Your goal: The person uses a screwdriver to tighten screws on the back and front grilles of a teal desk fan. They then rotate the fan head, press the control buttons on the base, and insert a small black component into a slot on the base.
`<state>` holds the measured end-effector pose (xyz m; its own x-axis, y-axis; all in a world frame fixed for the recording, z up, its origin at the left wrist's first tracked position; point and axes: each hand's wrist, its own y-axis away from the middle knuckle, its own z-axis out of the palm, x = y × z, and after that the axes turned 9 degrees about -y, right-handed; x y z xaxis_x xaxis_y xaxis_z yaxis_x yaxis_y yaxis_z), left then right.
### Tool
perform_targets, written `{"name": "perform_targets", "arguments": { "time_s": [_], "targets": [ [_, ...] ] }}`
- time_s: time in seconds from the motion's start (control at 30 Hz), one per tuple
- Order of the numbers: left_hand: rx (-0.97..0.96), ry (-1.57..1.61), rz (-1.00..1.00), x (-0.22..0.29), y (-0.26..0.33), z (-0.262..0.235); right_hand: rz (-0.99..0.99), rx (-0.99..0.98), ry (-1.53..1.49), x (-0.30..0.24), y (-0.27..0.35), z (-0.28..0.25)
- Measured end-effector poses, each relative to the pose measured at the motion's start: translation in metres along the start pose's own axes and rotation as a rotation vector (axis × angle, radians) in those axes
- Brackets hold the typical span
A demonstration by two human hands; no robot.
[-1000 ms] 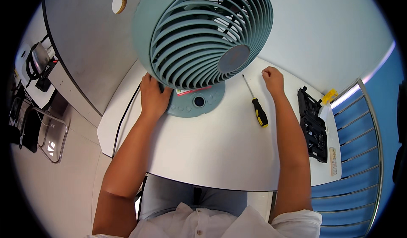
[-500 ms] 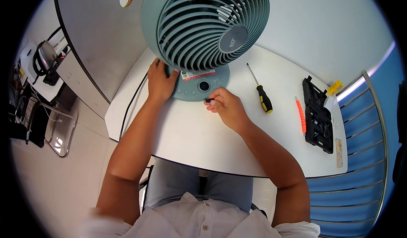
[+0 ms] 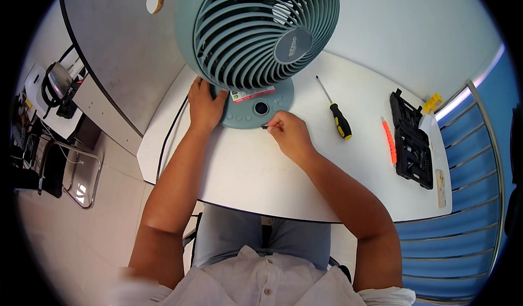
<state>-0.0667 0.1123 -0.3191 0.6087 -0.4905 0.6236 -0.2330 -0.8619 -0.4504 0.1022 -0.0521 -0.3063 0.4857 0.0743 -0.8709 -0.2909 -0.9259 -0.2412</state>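
Observation:
A grey-green table fan stands on the white table, its round slatted head tilted over its base. The base carries several buttons, a round dark dial and a red-and-white label. At the base's left side my left hand grips it, thumb on top and fingers along the side. My right hand is closed in a pinch at the front edge of the base. A small black piece sticks out from its fingertips, mostly hidden by them.
Right of the fan lies a black-and-yellow screwdriver. Farther right are an orange flexible shaft and an open black tool case. A black cable runs along the left. Metal railing borders the table's right side.
My right hand has moved slightly up and closer to the fan base, bringing the small black piece to its front edge. My left hand stays on the base. The view has shifted a little.

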Motion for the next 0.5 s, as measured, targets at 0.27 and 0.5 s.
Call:
{"name": "perform_targets", "arguments": {
  "time_s": [0.27,0.5],
  "targets": [
    [-0.008,0.004,-0.026,0.0,0.0,-0.001,0.151,0.012,-0.031,-0.012,-0.001,-0.003],
    [0.016,0.051,-0.007,-0.004,-0.002,0.003,0.086,0.089,-0.112,-0.006,0.0,0.004]
  ]
}}
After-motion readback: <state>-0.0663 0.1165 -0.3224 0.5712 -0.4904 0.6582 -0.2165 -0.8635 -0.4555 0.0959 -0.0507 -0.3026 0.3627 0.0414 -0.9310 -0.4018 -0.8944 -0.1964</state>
